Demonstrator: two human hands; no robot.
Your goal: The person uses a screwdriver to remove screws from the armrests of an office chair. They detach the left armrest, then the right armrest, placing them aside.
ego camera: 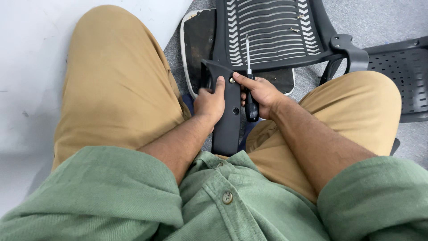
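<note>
A dark grey plastic chair bracket (228,122) stands upright between my knees, with two screw holes in its face. My left hand (209,101) grips its left edge, thumb up along the front. My right hand (261,93) holds a screwdriver (250,89) with a black handle, its shaft pointing away from me. The index finger of that hand presses a small screw (232,81) at the upper hole. The lower hole has nothing in it.
A black slatted chair back (272,31) lies on the grey carpet ahead, with loose screws (295,30) on its slats. A black perforated seat part (403,76) is at right. A white-rimmed dark panel (196,40) lies under the chair back. A white surface fills the left.
</note>
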